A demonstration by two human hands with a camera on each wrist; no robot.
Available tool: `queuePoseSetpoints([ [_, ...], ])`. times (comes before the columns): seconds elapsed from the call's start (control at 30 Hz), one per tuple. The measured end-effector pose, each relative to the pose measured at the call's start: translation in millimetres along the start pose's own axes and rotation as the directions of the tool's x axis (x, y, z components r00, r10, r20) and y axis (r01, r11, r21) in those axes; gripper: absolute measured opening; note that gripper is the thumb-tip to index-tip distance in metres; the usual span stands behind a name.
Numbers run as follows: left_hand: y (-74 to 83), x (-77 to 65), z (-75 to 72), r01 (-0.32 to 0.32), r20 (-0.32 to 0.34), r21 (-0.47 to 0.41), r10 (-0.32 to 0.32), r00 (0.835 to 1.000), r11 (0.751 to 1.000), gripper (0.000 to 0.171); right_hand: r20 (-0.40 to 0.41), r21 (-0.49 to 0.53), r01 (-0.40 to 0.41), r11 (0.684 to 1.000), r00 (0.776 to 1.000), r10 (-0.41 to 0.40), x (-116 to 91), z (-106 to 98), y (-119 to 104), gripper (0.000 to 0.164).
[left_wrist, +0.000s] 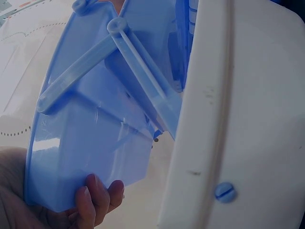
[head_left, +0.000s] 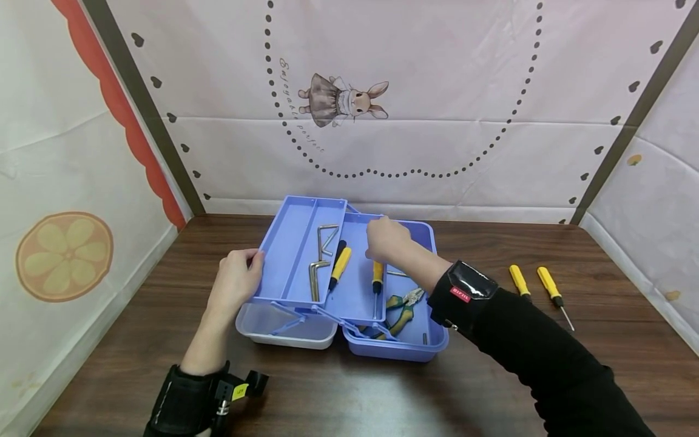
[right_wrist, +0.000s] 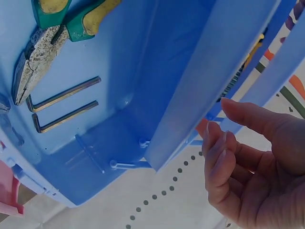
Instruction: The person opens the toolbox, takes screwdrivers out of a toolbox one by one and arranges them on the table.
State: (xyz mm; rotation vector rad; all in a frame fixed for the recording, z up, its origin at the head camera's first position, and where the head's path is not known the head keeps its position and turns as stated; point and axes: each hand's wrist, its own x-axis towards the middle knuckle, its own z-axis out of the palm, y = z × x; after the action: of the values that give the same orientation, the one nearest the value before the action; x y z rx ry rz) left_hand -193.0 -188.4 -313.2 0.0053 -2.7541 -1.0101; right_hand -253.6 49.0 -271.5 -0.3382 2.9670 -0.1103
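Note:
A blue toolbox [head_left: 395,352] stands fanned out on the table. My left hand [head_left: 236,273] grips the left edge of its upper tray [head_left: 286,255]; in the left wrist view the fingers [left_wrist: 97,198] curl under that tray. My right hand [head_left: 389,240] holds the far end of the lower tray [head_left: 357,306], with the thumb [right_wrist: 243,114] on one side and a finger partly hidden behind the wall. Two yellow-handled screwdrivers [head_left: 341,265] lie in the lower tray, one partly under my right hand. L-shaped hex keys [head_left: 314,280] lie in the upper tray.
Green-and-yellow pliers [right_wrist: 40,57] and two hex keys [right_wrist: 66,95] lie in the toolbox's base. Two more screwdrivers [head_left: 548,282] rest on the table at right. A pale lid [head_left: 289,340] sits under the upper tray. Printed cloth [head_left: 437,139] walls the table's back and sides.

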Motion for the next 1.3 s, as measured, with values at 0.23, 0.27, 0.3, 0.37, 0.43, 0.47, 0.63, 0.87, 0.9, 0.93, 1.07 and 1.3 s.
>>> queuePoseSetpoints([
  [0.23, 1.9, -0.4, -0.3, -0.004, -0.003, -0.004, 0.004, 1.0, 1.0, 0.034, 0.044, -0.066, -0.008, 0.998, 0.999, 0.011, 1.7, 8.1, -4.3, 0.031],
  [0.27, 1.9, -0.4, -0.3, -0.005, -0.002, -0.003, 0.005, 1.0, 1.0, 0.034, 0.044, -0.07, -0.008, 0.998, 0.999, 0.011, 1.7, 9.1, -4.7, 0.032],
  [0.3, 2.2, -0.4, -0.4, -0.006, -0.002, -0.004, 0.006, 1.0, 1.0, 0.034, 0.044, -0.075, -0.009, 0.997, 0.999, 0.012, 1.6, 9.9, -5.1, 0.033],
  [0.37, 2.3, -0.3, -0.4, -0.006, -0.002, -0.003, 0.006, 1.0, 1.0, 0.034, 0.04, -0.08, -0.014, 0.997, 0.999, 0.017, 1.4, 11.0, -5.6, 0.034],
  [0.43, 2.3, -0.2, -0.2, -0.006, -0.003, -0.001, 0.006, 1.0, 1.0, 0.034, 0.038, -0.079, -0.019, 0.997, 0.999, 0.022, 1.3, 11.4, -5.4, 0.034],
  [0.47, 2.2, -0.2, -0.3, -0.004, -0.001, -0.001, 0.004, 1.0, 1.0, 0.034, 0.038, -0.073, -0.021, 0.997, 0.999, 0.024, 1.2, 11.5, -5.1, 0.034],
  [0.63, 1.3, -0.6, -0.1, 0.007, 0.006, -0.004, -0.007, 1.0, 1.0, 0.035, 0.024, 0.008, -0.056, 0.998, 0.998, 0.056, 1.0, 12.2, -1.1, 0.034],
  [0.87, 0.7, -0.3, 0.2, -0.003, -0.003, 0.001, 0.003, 1.0, 1.0, 0.034, -0.045, 0.177, -0.089, 0.98, 0.994, 0.098, 2.2, 14.2, 6.4, 0.031],
  [0.9, 0.6, -0.3, 0.3, -0.002, -0.002, 0.001, 0.002, 1.0, 1.0, 0.034, -0.059, 0.211, -0.089, 0.973, 0.993, 0.103, 1.7, 13.8, 7.6, 0.029],
  [0.93, 0.7, -0.2, 0.3, -0.001, 0.0, 0.003, 0.001, 1.0, 1.0, 0.035, -0.07, 0.251, -0.087, 0.964, 0.992, 0.108, 1.1, 13.1, 8.8, 0.029],
  [1.07, 0.9, -0.2, -0.1, 0.008, 0.007, 0.003, -0.008, 1.0, 1.0, 0.035, -0.143, 0.397, -0.045, 0.917, 0.984, 0.11, -2.9, 8.9, 14.4, 0.032],
  [1.3, 0.3, 0.1, -0.8, 0.003, 0.004, -0.005, -0.003, 1.0, 1.0, 0.035, -0.199, 0.612, 0.04, 0.79, 0.974, 0.105, -8.7, -2.1, 23.1, 0.023],
])
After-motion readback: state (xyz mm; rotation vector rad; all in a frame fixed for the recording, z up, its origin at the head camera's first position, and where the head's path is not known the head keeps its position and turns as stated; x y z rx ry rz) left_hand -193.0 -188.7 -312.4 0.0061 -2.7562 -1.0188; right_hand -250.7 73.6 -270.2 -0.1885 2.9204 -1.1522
